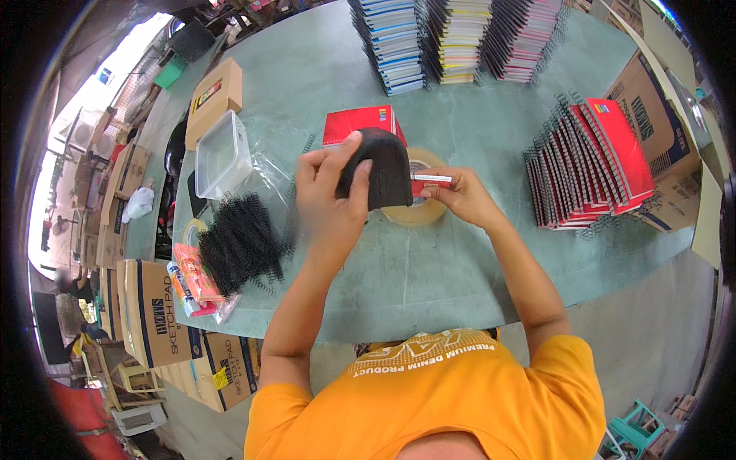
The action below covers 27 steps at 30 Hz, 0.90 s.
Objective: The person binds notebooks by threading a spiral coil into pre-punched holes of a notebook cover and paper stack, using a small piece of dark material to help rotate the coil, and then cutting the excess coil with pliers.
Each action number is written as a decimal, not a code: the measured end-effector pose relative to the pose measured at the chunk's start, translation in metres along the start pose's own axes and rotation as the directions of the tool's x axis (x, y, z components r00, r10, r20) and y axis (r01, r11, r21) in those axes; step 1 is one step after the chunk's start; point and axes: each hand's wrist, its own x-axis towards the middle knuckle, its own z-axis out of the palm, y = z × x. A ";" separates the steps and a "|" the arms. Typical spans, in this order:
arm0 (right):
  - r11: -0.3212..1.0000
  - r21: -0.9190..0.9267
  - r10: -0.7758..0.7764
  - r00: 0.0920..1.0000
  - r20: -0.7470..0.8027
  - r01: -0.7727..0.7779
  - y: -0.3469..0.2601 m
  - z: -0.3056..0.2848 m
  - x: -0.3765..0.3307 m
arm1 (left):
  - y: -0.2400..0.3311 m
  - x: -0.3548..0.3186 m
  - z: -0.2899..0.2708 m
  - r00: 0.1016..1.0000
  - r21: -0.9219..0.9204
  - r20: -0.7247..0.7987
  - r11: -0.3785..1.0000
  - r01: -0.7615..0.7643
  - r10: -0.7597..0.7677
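My left hand (328,192) grips a small black-covered pad (381,169), bent into a curve, held above the green table (429,261). My right hand (458,193) pinches the pad's right edge, where a thin red and silver strip (433,179) shows. Under the pad lies a roll of clear tape (420,211) and behind it a red notebook (356,123). A heap of black spiral binding coils (239,241) lies to the left of my left hand.
A clear plastic box (221,152) and a brown carton (215,96) sit at the left. Three tall stacks of spiral notebooks (456,38) stand at the far side. A fanned row of red spiral notebooks (590,165) lies at the right. Cardboard boxes (165,318) stand by the table.
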 end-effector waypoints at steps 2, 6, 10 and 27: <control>0.994 0.064 -0.087 0.996 0.014 0.085 0.002 0.001 0.000 | -0.009 -0.012 0.005 0.858 0.040 0.485 0.976 -0.215 0.169; 0.990 0.110 -0.093 0.995 0.017 0.091 0.006 0.004 0.000 | -0.005 -0.002 0.007 0.952 -0.022 0.240 0.982 -0.188 0.188; 0.994 0.033 -0.104 0.994 0.025 0.104 0.001 -0.002 0.001 | 0.000 -0.017 0.010 0.866 -0.050 0.483 0.992 -0.118 0.127; 0.898 0.382 -0.185 0.975 -0.125 0.220 -0.016 0.012 -0.011 | 0.004 -0.014 0.025 0.827 0.085 0.464 0.914 -0.398 0.317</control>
